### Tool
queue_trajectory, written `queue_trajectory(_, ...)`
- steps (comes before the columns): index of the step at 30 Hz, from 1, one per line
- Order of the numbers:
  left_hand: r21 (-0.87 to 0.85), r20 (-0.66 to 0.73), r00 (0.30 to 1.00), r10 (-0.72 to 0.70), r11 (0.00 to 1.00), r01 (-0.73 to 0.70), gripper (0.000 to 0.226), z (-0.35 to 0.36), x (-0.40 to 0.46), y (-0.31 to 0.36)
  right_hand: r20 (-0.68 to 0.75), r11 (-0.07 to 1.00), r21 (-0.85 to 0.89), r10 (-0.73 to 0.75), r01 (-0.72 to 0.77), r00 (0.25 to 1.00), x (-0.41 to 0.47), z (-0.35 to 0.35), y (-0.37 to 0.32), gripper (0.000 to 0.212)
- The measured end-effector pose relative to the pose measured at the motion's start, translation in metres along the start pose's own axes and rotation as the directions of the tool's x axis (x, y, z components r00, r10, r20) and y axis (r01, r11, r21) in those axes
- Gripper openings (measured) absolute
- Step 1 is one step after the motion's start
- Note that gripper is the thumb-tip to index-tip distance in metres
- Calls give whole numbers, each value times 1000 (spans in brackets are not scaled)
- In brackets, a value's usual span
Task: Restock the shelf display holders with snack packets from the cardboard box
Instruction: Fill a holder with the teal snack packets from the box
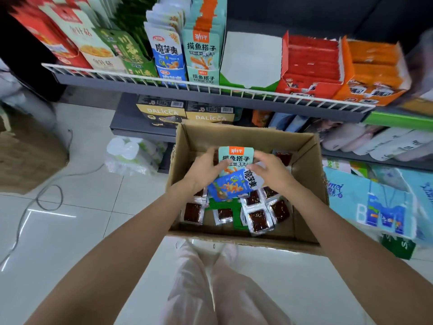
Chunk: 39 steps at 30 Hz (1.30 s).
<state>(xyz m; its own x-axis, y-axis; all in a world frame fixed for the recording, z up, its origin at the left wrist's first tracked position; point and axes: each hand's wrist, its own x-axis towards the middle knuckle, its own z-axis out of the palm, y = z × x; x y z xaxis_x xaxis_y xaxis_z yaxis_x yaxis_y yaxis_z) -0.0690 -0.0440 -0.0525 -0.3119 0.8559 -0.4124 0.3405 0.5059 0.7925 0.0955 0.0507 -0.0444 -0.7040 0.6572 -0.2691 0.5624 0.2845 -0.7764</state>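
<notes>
An open cardboard box (pixel 304 165) sits on the floor below the shelf. Inside it lie several silver packets with dark brown contents (pixel 257 218). My left hand (pixel 206 171) grips the left edge of an upright teal snack packet (pixel 236 158) over the box. My right hand (pixel 269 172) holds the right side of that teal packet and touches a tilted blue snack packet (pixel 230 187) just in front of it. On the wire-fronted shelf stand the display holders: a blue one (pixel 167 52), a teal one (pixel 202 55) and an empty white and green one (pixel 250 62).
Red (pixel 309 69) and orange (pixel 372 71) display boxes fill the shelf's right side; green, cream and red ones stand at the left. DALICCA boxes (pixel 185 112) sit on the lower shelf behind the box. Tissue packs (pixel 365 200) lie to the right, a brown carton (pixel 25 156) and cable to the left.
</notes>
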Motion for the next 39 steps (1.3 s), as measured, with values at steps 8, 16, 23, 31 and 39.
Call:
queue_trajectory(8,-207,-17,976,217,954,-216,23,-58,-6,66,-374,941,313,-2,128,927,27,-48,-74,13)
queue_trajectory(16,-530,-312,939,145,794,-298,18,-126,-11,99,-179,617,781,75,96,981,63,-44,-156,13)
queue_trajectory(23,-389,-592,805,51,856,-341,10,-204,10,86,-386,986,158,6,59,923,125,-34,-195,26)
queue_trajectory(31,-57,-656,707,265,916,-396,26,-280,32,72,-542,942,221,-98,254,835,164,-18,-242,23)
queue_trajectory(39,-93,-599,745,293,899,-427,26,-300,54,58,-463,908,61,-341,414,818,190,18,-232,51)
